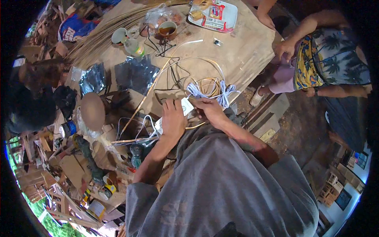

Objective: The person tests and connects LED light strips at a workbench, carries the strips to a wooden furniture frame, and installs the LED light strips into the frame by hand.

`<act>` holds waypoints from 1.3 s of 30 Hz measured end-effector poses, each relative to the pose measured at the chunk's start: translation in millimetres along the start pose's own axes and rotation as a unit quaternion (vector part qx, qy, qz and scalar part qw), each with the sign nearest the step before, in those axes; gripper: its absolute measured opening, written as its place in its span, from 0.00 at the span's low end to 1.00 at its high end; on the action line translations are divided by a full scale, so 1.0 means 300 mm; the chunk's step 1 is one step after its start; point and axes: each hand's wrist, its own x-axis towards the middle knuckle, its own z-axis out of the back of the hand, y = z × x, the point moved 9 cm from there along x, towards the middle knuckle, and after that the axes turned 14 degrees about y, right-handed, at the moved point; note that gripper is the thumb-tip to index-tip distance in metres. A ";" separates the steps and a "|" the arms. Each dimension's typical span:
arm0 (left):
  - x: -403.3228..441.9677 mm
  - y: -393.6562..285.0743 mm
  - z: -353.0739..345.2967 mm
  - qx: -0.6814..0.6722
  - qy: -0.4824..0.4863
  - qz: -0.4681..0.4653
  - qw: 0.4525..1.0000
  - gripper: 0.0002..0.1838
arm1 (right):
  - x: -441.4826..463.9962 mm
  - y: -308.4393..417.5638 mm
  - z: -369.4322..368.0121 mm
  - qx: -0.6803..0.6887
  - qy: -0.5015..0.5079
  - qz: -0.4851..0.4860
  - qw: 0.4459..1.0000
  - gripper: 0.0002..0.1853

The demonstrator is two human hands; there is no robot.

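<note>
My left hand [173, 118] is wrapped over a white box-like device [186, 106], whose ends show on both sides of the fingers. White wires [148, 138] run from its lower left end. Close on the right, my right hand [211, 112] has its fingers bent together near the device's right end; what they hold, if anything, is too small to name. Just beyond my right hand lie bundled white cables [225, 94] and a loose yellowish coil [209, 85]. A dark thin cord [169, 59] curls across the table further up.
On the wooden table [244, 51] are a tray [233, 17] with food packs, a cup [167, 29], a bottle [134, 48], black plastic sheets [136, 73] and long thin strips [106, 33]. A person stands at the right; another person's arm rests at the top edge. Clutter fills the lower left.
</note>
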 end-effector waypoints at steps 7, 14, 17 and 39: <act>0.004 -0.055 0.013 0.019 -0.006 -0.002 1.000 0.28 | 0.069 0.002 -0.004 0.031 -0.007 0.063 0.998 0.08; 0.006 -0.054 0.007 0.027 -0.003 -0.013 1.000 0.23 | 0.053 0.008 0.006 0.013 0.008 0.014 1.000 0.06; -0.003 -0.060 -0.013 0.037 0.003 -0.008 0.999 0.23 | 0.035 0.013 0.020 -0.036 -0.039 0.028 0.998 0.08; 0.040 -0.137 0.022 0.072 0.093 -0.232 0.966 0.26 | -0.010 0.237 0.043 -0.153 0.077 -0.016 0.985 0.25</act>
